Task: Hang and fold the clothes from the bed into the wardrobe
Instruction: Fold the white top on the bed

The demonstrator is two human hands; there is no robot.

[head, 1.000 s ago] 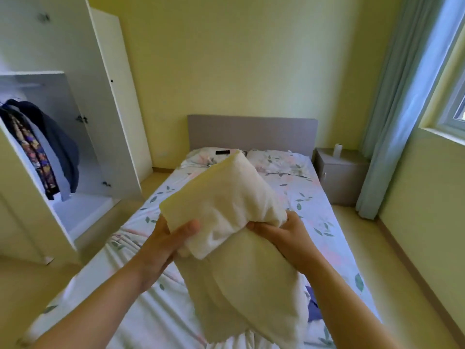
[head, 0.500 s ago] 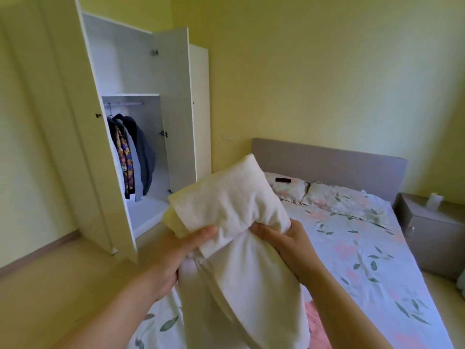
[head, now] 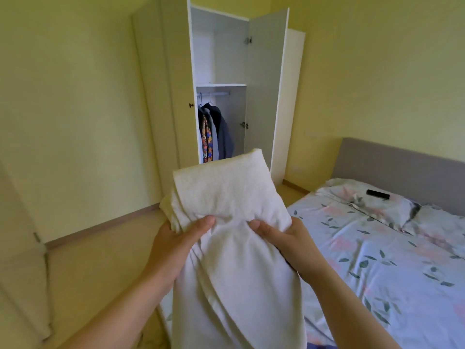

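Hands are curled onto a cream folded cloth (head: 226, 197): its left edge is gripped by the left hand (head: 176, 244), its right edge by the right hand (head: 284, 241), thumbs on top. It is held up before the open wardrobe (head: 221, 59), beside the bed (head: 392, 260).

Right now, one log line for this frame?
left hand: grips cream cloth | right hand: grips cream cloth | wardrobe: open, hung clothes inside | step: cloth not yet stowed
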